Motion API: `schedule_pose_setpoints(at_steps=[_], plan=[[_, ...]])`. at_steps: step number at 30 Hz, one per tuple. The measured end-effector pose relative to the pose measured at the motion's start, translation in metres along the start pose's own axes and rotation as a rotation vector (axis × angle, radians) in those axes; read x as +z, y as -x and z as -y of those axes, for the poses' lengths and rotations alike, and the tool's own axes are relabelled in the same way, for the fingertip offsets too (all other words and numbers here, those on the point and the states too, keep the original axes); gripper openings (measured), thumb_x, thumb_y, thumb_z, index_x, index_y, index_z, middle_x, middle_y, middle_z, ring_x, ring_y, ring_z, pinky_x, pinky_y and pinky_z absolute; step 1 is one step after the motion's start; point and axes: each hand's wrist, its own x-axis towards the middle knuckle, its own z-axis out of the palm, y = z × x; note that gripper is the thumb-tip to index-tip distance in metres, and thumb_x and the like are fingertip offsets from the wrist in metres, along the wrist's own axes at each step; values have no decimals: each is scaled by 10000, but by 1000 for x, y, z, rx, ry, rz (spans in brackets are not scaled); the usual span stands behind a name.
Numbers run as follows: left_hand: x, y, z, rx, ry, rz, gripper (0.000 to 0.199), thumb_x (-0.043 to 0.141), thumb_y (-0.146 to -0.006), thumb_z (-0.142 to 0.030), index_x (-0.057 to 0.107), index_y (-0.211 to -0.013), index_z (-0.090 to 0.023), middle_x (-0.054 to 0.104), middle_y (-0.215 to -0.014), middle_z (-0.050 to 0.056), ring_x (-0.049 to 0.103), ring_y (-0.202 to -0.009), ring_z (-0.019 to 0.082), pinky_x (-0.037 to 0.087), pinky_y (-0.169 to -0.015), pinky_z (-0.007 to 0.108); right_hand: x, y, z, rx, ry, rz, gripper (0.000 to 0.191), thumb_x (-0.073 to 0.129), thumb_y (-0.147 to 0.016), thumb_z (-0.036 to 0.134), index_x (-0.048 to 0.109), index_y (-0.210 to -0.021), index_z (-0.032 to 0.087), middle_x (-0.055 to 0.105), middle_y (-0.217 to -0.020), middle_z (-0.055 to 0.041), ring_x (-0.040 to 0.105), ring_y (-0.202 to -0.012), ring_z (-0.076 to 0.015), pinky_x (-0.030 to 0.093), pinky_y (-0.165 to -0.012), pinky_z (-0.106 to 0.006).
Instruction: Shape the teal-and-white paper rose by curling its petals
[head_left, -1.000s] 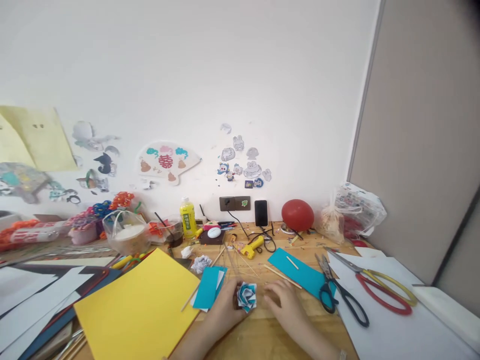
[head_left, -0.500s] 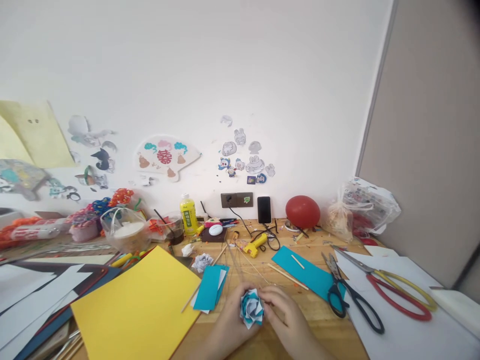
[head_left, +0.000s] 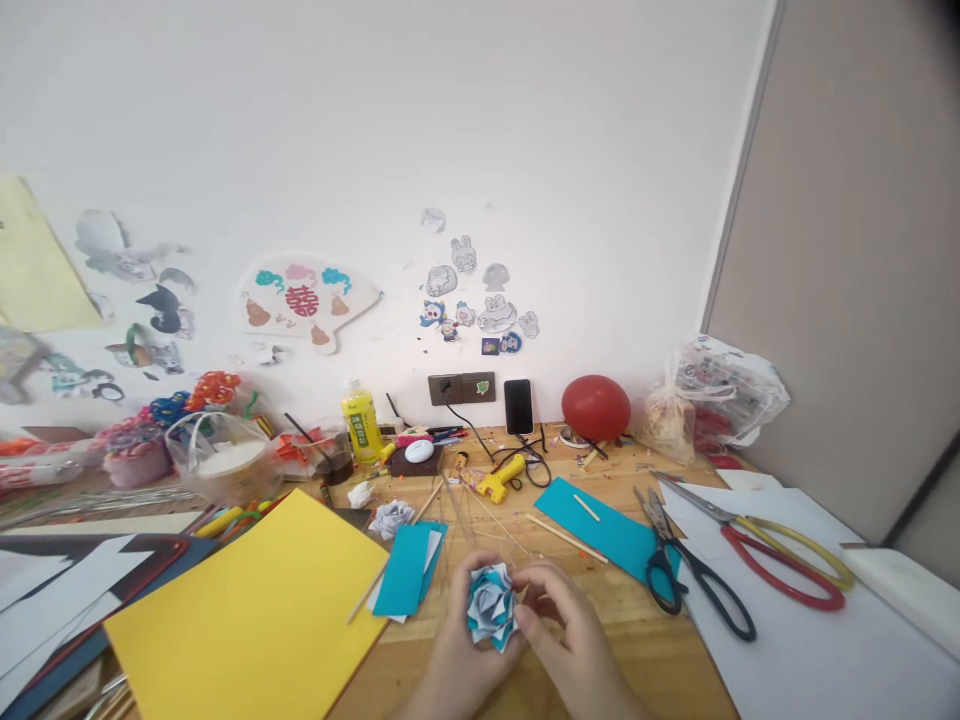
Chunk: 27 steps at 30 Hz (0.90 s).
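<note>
A blue and white paper flower (head_left: 493,606) with layered, pointed petals faces up near the front of the desk. My left hand (head_left: 459,640) is wrapped around its left side and underside. My right hand (head_left: 556,615) pinches the flower's right edge between thumb and fingers. The underside of the flower is hidden by my hands. Just left of my hands lie folded blue paper pieces (head_left: 405,572) with white sheets under them. Beyond these sits a crumpled white-grey paper flower (head_left: 391,519).
Yellow paper (head_left: 251,610) covers the left front. To the right lie a blue strip (head_left: 562,510), black scissors (head_left: 701,575) and red-and-yellow-handled scissors (head_left: 784,565) on white paper. Farther back are a yellow glue gun (head_left: 502,480), a bottle (head_left: 362,425), a phone (head_left: 518,407) and a red balloon (head_left: 596,408).
My hands and the paper flower have shifted slightly left in view, with the flower turned so its petals show more. The camera has swung a little, moving the whole scene left and up.
</note>
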Motion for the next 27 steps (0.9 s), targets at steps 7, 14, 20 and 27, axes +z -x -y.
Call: schedule_pose_setpoints(at_steps=[7,14,20,27], plan=[[-7,2,-10,-14,-123,184,455,619,-553,-82,480,-970,-200,565,-944,47,554,-933,235,462,-785,305,-12,-8,10,128,-17,50,184,527,-809,323,605,-756,165,626,-736,-34,589,-707,-172,465,-646,-251],[-5,-1,2,-67,35,56,465,628,-595,-100,413,-991,-218,535,-960,43,560,-897,201,467,-726,264,-9,-10,6,236,-79,-37,171,545,-769,321,595,-726,163,629,-700,-34,588,-674,-183,464,-627,-270],[-4,1,6,-39,61,20,552,704,-613,-222,408,-1078,-221,566,-949,43,581,-833,189,466,-731,275,2,-6,6,299,-136,-29,123,560,-706,286,558,-674,168,608,-660,-25,589,-645,-188,460,-602,-275],[-4,-2,0,-94,33,-62,358,699,-624,-276,472,-895,-222,567,-733,-30,561,-672,147,464,-625,238,1,-7,7,342,-105,-28,129,568,-674,250,527,-576,179,563,-564,18,549,-585,-150,424,-551,-234]])
